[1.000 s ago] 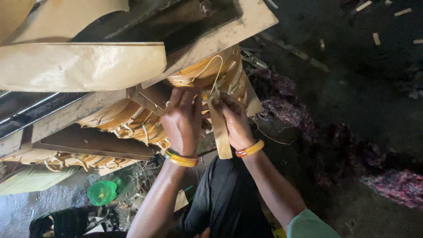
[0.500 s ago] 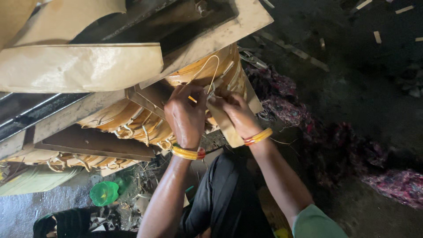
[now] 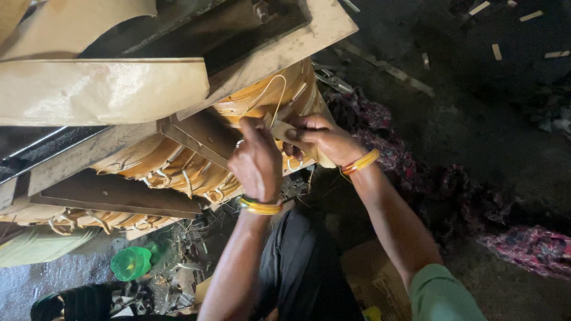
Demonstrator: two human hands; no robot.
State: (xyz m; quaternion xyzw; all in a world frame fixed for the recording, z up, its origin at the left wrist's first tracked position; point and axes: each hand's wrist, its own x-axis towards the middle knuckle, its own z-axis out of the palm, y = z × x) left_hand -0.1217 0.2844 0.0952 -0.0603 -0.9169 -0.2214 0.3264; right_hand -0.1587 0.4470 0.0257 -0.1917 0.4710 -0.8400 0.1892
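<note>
Fingertips of the left hand are pinching a thin pale cord right at the centre of the frame, and the right hand is pressing a tan paper strip down against the orange-wrapped winding, fingers curled together on it. That cord is looping up over the winding just above both hands, under the slanted metal plate running across the top. More tied coils are sitting lower left, each with the same little cord knots. My take: keeping the strip flat with the right hand while the left is pulling the cord snug looks like the way to do it well, since slack would probably let the paper slide off the curve. Colourful rags are lying on the dark floor at right, and a green plastic cup is sitting lower left.
</note>
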